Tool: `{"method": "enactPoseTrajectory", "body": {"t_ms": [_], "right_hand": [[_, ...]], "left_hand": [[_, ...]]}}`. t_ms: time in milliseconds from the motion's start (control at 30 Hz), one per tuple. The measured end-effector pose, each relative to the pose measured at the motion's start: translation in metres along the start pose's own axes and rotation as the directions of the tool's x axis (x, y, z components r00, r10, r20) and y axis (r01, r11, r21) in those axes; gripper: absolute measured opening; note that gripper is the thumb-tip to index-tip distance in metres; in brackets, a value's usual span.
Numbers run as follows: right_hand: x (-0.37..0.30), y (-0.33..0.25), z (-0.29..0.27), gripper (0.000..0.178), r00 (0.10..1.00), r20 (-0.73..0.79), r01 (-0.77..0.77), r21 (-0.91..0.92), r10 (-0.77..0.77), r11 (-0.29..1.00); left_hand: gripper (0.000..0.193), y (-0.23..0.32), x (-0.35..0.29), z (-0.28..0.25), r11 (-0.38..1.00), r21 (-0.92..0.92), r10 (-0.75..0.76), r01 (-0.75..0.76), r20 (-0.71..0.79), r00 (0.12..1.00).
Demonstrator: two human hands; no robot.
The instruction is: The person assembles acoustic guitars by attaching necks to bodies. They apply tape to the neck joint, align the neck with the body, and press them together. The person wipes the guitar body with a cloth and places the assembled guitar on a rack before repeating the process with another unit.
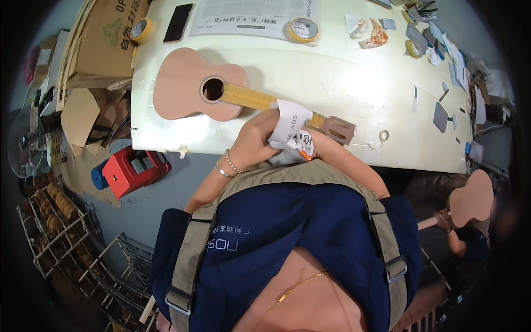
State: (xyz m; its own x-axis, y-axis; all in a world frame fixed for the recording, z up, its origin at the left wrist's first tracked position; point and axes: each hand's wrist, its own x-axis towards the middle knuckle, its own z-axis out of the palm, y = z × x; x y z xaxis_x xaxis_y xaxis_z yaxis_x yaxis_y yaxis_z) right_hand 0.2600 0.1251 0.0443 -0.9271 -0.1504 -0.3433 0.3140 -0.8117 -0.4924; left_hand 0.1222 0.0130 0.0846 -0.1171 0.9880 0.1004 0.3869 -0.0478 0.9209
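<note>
An unpainted ukulele body [182, 83] lies face up on the white table, its neck [249, 98] covered with yellow tape and its slotted headstock [338, 130] pointing right. My left hand [255, 138], with a beaded bracelet at the wrist, is closed on a piece of printed paper [289, 124] just in front of the neck. The paper hides part of the neck. My right forearm [345, 160] reaches in from the right behind the same paper. The fingers of my right hand are hidden by it, so their grip does not show.
On the table are a phone [178, 23], newspaper [243, 19], yellow tape rolls [303, 30], crumpled scraps [376, 36] and a small ring of tape [383, 135]. A red stool [135, 174] stands at the left. At the right, another person holds an instrument body [471, 198].
</note>
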Motion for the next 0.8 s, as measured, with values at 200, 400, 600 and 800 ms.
{"method": "enactPoseTrajectory", "body": {"t_ms": [200, 400, 600, 800], "right_hand": [[0.018, -0.011, -0.007, 0.017, 0.519, -0.121, -0.084, -0.992, -0.846, 0.09], [0.046, -0.004, -0.065, 0.01, 0.504, -0.149, -0.219, -0.975, -0.851, 0.04], [0.049, 0.002, -0.062, 0.019, 0.53, -0.206, -0.362, -0.932, -0.823, 0.0], [0.05, -0.001, -0.058, 0.02, 0.521, -0.222, -0.375, -0.927, -0.824, 0.013]], "left_hand": [[0.054, -0.081, -0.003, -0.1, 0.964, -0.093, -0.265, 0.249, -0.411, 0.872], [0.1, -0.151, 0.026, -0.156, 0.669, 0.702, -0.193, 0.245, -0.154, 0.969], [0.101, -0.134, 0.055, -0.125, 0.387, 0.877, -0.372, 0.285, -0.135, 0.918], [0.089, -0.154, 0.052, -0.116, 0.446, 0.892, -0.29, 0.07, 0.07, 0.954]]}}
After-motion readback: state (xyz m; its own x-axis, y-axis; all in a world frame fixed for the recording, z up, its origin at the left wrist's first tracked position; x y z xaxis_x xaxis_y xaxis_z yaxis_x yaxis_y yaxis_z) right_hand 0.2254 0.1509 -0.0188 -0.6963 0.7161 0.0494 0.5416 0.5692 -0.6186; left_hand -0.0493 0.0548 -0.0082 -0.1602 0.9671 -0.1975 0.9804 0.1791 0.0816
